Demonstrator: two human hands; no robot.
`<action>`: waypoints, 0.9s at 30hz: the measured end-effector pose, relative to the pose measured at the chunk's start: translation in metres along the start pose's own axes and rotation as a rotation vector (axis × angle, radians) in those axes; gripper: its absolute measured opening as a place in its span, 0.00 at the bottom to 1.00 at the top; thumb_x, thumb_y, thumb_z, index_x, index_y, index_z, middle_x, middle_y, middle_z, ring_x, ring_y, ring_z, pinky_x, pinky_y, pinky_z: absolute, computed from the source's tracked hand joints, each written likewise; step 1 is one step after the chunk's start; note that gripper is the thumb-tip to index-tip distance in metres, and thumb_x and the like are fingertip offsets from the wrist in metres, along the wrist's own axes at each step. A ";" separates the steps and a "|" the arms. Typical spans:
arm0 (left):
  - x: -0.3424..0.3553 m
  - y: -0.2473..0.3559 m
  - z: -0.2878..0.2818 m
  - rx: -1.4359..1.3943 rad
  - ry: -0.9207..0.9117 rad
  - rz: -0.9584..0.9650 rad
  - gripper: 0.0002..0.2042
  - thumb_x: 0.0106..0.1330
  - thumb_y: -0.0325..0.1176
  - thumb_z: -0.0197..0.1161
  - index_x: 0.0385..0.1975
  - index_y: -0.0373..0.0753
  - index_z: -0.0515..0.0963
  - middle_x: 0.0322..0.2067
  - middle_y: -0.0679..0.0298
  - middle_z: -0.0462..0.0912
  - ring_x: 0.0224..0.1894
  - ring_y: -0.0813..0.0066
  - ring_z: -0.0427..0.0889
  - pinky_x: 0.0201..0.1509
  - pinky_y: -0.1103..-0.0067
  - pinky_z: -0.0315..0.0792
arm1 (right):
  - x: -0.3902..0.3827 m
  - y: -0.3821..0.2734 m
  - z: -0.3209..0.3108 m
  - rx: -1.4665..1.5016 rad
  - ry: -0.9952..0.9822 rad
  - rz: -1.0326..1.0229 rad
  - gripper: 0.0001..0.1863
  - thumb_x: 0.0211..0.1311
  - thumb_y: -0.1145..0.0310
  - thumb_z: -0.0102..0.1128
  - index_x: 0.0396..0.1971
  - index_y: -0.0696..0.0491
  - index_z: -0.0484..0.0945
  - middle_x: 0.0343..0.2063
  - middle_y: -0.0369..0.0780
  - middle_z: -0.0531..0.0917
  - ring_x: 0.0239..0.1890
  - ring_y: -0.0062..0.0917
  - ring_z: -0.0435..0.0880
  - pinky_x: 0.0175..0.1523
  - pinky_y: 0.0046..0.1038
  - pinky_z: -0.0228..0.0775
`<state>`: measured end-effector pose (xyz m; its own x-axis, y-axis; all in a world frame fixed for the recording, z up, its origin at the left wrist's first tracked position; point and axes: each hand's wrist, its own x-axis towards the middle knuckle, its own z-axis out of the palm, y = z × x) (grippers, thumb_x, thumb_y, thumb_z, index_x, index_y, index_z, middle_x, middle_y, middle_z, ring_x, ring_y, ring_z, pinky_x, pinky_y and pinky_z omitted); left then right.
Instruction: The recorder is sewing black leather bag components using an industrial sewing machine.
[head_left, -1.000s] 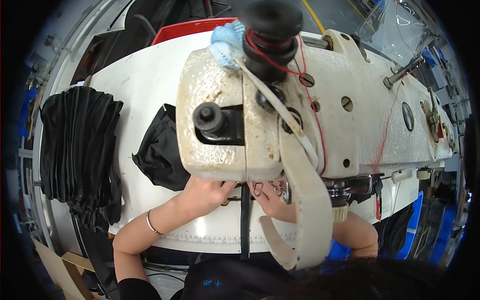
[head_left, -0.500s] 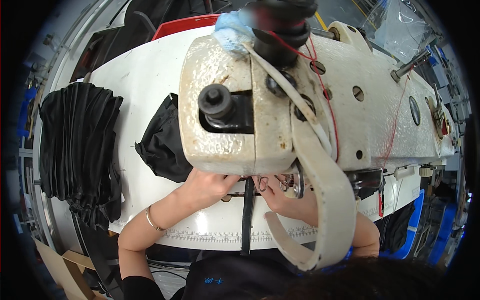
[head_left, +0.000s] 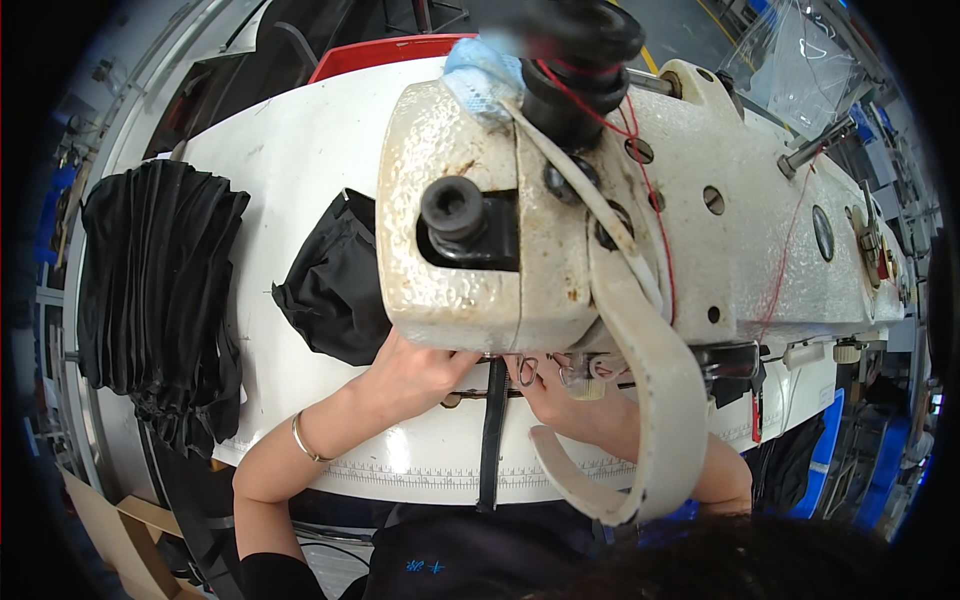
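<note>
Under the head of a cream sewing machine point(head_left: 455, 315), my two hands work close together. My left hand point(head_left: 420, 378) is closed, its fingertips pressed together beside the needle area; what they pinch is hidden. My right hand point(head_left: 565, 400) reaches in from the other side, its fingers bent and partly covered by metal guides. Between the hands a narrow black strip point(head_left: 492, 440) runs toward me and hangs over the table's front edge. Just beyond my left hand lies a crumpled black fabric piece point(head_left: 335, 285), its right part hidden behind the machine head.
A thick stack of pleated-looking black fabric pieces point(head_left: 160, 300) rests at the table's left. The white table point(head_left: 270, 130) has a ruler along its front edge. A curved cream arm point(head_left: 665, 400) stands before my right forearm. Red thread hangs over the machine; a red bin point(head_left: 390, 48) is behind.
The whole view has shifted slightly, so the machine appears a little farther right. Both hands stay in almost the same place by the strip, and the fabric lies as before.
</note>
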<state>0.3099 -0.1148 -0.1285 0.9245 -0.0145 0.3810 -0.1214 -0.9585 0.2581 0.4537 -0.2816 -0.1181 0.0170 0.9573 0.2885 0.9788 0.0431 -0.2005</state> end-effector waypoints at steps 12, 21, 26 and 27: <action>0.010 -0.008 0.001 -0.043 0.114 0.020 0.13 0.40 0.24 0.60 0.29 0.33 0.80 0.37 0.55 0.79 0.43 0.56 0.77 0.49 0.62 0.71 | -0.010 0.005 0.027 0.169 -0.030 -0.033 0.21 0.62 0.77 0.42 0.56 0.57 0.65 0.52 0.39 0.73 0.54 0.23 0.72 0.59 0.28 0.64; 0.020 0.007 -0.033 -0.305 -0.245 -0.326 0.18 0.51 0.30 0.58 0.44 0.33 0.76 0.44 0.47 0.77 0.52 0.49 0.72 0.65 0.60 0.54 | -0.013 0.008 0.029 -0.436 -0.167 -0.246 0.22 0.58 0.71 0.45 0.54 0.52 0.69 0.48 0.39 0.75 0.51 0.26 0.73 0.51 0.35 0.70; 0.012 0.004 -0.020 0.060 -0.095 -0.116 0.17 0.47 0.28 0.63 0.41 0.39 0.79 0.40 0.49 0.79 0.48 0.46 0.75 0.61 0.58 0.60 | -0.020 0.020 0.034 -0.310 0.135 -0.254 0.20 0.50 0.69 0.52 0.46 0.55 0.75 0.41 0.39 0.76 0.44 0.28 0.75 0.49 0.33 0.65; 0.013 0.004 -0.021 0.126 -0.123 -0.078 0.17 0.45 0.27 0.64 0.39 0.41 0.80 0.41 0.50 0.79 0.48 0.46 0.75 0.60 0.58 0.61 | -0.015 0.021 0.027 -0.152 0.272 -0.187 0.23 0.41 0.70 0.55 0.43 0.48 0.78 0.40 0.35 0.78 0.39 0.24 0.76 0.36 0.28 0.70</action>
<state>0.3139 -0.1128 -0.1038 0.9675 0.0342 0.2507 -0.0083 -0.9860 0.1667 0.4687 -0.2869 -0.1520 -0.1315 0.8248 0.5499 0.9889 0.1475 0.0153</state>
